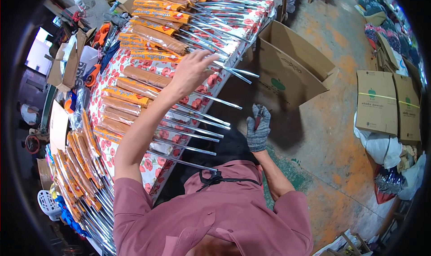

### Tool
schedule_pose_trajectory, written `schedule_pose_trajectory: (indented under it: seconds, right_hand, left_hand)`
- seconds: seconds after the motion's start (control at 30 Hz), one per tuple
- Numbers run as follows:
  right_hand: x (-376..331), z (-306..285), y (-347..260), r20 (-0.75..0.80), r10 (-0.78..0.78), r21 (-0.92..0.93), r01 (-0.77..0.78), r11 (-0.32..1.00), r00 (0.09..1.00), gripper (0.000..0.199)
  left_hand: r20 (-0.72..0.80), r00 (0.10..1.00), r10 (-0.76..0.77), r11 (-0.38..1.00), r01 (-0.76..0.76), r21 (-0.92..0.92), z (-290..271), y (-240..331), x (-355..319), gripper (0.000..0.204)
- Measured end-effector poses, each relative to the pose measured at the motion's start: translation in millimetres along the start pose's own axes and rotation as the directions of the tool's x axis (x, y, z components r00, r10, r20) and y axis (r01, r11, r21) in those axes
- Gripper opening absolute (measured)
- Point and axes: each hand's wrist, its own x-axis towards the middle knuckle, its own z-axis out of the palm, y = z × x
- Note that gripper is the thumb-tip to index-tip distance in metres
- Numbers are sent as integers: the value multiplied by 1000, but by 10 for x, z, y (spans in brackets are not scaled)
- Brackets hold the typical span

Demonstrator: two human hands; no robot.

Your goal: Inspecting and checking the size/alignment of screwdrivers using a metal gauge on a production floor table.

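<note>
My bare left hand [194,70] reaches over the table with its fingers stretched out, above the ends of several shiny metal rods [235,72]. Whether the fingertips touch a rod, I cannot tell. The rods run out of brown heads [146,76] wrapped in clear and orange printed plastic sleeves [121,96]. They lie side by side, their bare ends jutting past the table edge. My right hand [258,129], in a grey knitted glove, hangs beside the table near my waist. Its fingers curl around a small dark red thing [257,121], mostly hidden.
A flowered cloth covers the table [155,170]. Beyond its right edge stands an open cardboard box [292,72]. Flat cartons [377,102] lean at the far right among bags. More wrapped rods [85,179] lie at the lower left. Orange-handled tools [93,75] and clutter line the table's left side.
</note>
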Motion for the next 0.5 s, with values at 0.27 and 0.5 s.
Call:
schedule_pose_trajectory:
  seconds: [0.27,0.5]
  right_hand:
    - [85,-173,15,64,15,-526,21,850,998,50]
    - [87,-103,79,117,13,-594,59,803,993,49]
  left_hand:
    - [326,896,302,868,-400,296,154,-248,114,56]
    - [317,831,456,823,-530,203,-95,0,11,56]
